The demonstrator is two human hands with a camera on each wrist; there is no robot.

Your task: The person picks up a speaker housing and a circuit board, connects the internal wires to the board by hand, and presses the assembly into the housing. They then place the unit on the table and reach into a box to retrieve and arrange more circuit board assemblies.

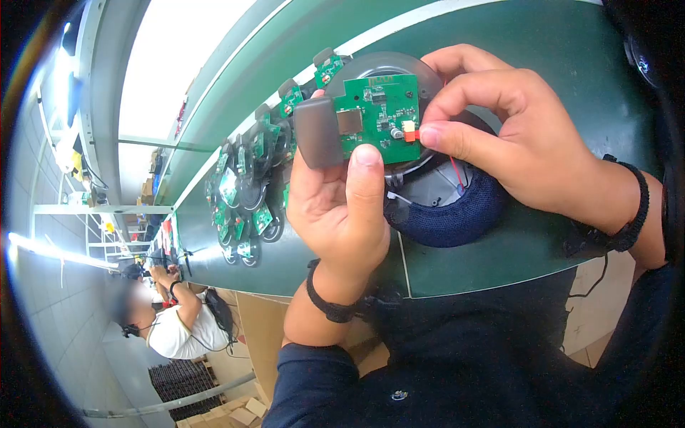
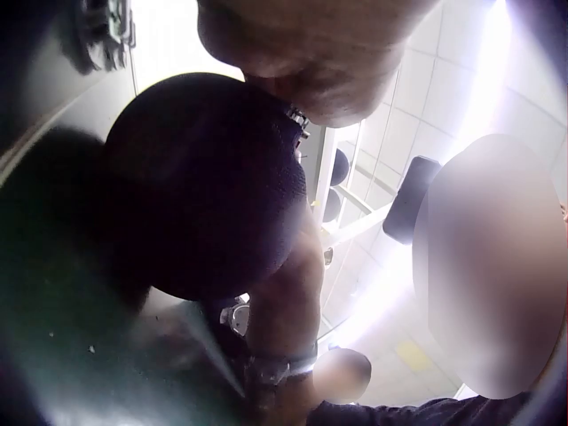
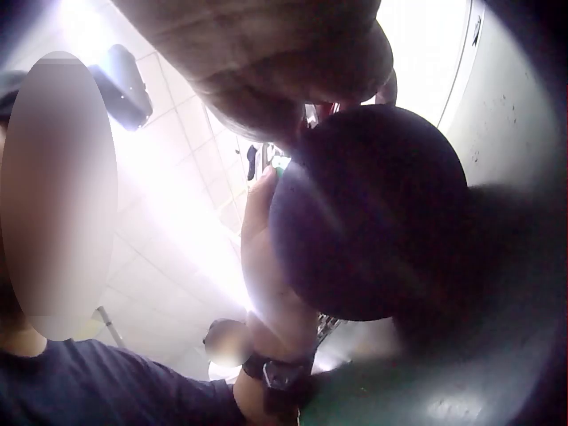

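My left hand (image 1: 334, 207) holds a green circuit board (image 1: 389, 107), its thumb pressed on the lower edge. A dark grey rounded plastic piece (image 1: 316, 132) sits at the board's left side. With thumb and index finger, my right hand (image 1: 521, 132) pinches a small red wire plug (image 1: 411, 134) at the pale socket on the board's right edge. Red and dark wires (image 1: 457, 171) run down into a round housing covered in navy knitted fabric (image 1: 453, 220). Both wrist views show this housing as a dark round shape (image 2: 200, 191) under the hands.
Several similar boards with dark parts (image 1: 246, 178) lie clustered on the green table (image 1: 342, 267) to the left. A white cable end (image 1: 398, 197) sticks out of the housing. Farther left, another person (image 1: 185, 321) works along the same bench.
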